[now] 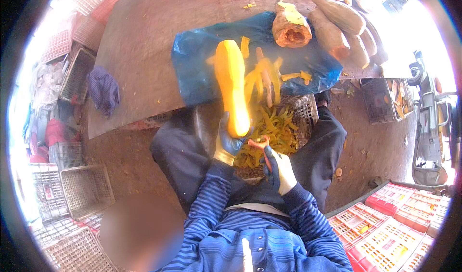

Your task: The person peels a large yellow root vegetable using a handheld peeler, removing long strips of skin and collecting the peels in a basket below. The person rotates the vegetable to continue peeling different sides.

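My gloved left hand [230, 141] grips the near end of a long peeled squash [231, 88], bright yellow-orange. Its far end reaches over a blue plastic sheet [196, 66] on the table. In my gloved right hand [278, 169] is a red-handled Y-shaped peeler [260, 145], its head beside the squash's near end and apart from it. Below both hands, a crate [306, 109] between my knees holds a heap of peel strips [276, 127]. More peel strips [265, 79] lie on the sheet right of the squash.
A cut squash [292, 28] with a hollow end rests on the sheet's far right. Several unpeeled squashes [339, 15] are piled on the wooden table [151, 33] beside it. A dark cloth [103, 91] lies at the left edge. Red and white crates [386, 236] stand at lower right.
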`<state>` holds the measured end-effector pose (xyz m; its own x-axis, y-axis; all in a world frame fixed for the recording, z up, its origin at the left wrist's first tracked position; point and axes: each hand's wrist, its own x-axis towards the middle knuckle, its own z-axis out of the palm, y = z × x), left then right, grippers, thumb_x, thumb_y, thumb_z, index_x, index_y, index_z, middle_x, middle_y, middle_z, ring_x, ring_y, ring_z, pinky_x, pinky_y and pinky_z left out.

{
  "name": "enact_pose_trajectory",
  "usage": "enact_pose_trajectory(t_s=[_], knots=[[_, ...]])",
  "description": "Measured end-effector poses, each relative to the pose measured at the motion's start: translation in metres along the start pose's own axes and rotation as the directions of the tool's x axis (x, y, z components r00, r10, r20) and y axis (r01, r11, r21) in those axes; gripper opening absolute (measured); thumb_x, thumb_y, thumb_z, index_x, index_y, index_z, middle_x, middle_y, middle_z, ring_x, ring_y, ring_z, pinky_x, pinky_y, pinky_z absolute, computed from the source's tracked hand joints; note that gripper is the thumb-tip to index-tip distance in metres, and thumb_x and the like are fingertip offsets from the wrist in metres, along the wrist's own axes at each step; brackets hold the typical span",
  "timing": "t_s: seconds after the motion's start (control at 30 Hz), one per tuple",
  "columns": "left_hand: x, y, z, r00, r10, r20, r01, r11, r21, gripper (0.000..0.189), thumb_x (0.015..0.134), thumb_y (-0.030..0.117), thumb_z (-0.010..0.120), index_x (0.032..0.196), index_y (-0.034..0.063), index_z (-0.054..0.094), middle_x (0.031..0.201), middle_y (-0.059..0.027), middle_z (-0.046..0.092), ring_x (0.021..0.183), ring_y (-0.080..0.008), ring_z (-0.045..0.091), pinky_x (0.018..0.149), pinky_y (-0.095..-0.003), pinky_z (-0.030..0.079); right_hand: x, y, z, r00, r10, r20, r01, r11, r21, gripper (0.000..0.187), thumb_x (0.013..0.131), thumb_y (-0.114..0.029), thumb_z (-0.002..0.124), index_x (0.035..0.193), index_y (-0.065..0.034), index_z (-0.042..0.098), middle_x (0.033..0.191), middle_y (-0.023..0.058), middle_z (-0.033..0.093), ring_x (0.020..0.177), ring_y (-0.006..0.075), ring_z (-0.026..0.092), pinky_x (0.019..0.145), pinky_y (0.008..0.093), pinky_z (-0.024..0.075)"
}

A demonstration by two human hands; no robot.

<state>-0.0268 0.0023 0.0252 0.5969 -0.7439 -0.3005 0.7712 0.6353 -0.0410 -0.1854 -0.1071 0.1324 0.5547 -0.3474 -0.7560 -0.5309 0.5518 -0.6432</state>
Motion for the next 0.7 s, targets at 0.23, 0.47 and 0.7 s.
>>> enact_pose_trajectory(t_s=[0.23, 0.47, 0.7], knots=[[-0.003, -0.012, 0.024, 0.994, 0.106, -0.024, -0.103, 0.988, 0.113, 0.050, 0.093, 0.036, 0.063, 0.131, 0.0050, 0.054, 0.123, -0.0159, 0.064, 0.110, -0.0301, 0.063, 0.096, -0.0459, 0.052, 0.049, -0.047, 0.040, 0.989, -0.138, 0.058, 0.138, 0.990, 0.003, 0.046, 0.091, -0.051, 0.064, 0.080, -0.0059, 0.060, 0.063, 0.0003, 0.050, 0.050, 0.0106, 0.048, 0.044, 0.0250, 0.0347], [-0.002, -0.007, 0.017, 0.998, 0.032, -0.055, -0.032, 0.999, 0.004, 0.034, 0.094, 0.032, 0.064, 0.117, 0.0075, 0.059, 0.104, -0.0078, 0.067, 0.098, -0.0227, 0.065, 0.086, -0.0378, 0.055, 0.081, -0.074, 0.082, 0.943, -0.295, 0.150, 0.298, 0.955, 0.007, 0.050, 0.092, -0.051, 0.063, 0.076, -0.0031, 0.061, 0.056, 0.0040, 0.053, 0.041, 0.0130, 0.047, 0.039, 0.0268, 0.0332], [0.002, -0.002, 0.007, 0.996, 0.087, -0.029, -0.082, 0.987, 0.141, 0.047, 0.093, 0.040, 0.063, 0.124, 0.0053, 0.056, 0.107, -0.0093, 0.065, 0.094, -0.0227, 0.064, 0.082, -0.0354, 0.055, 0.070, -0.047, 0.071, 0.939, -0.325, 0.109, 0.336, 0.937, -0.100, 0.047, 0.093, -0.047, 0.061, 0.076, -0.0032, 0.062, 0.063, 0.0002, 0.051, 0.049, 0.0104, 0.046, 0.046, 0.0268, 0.0356]])
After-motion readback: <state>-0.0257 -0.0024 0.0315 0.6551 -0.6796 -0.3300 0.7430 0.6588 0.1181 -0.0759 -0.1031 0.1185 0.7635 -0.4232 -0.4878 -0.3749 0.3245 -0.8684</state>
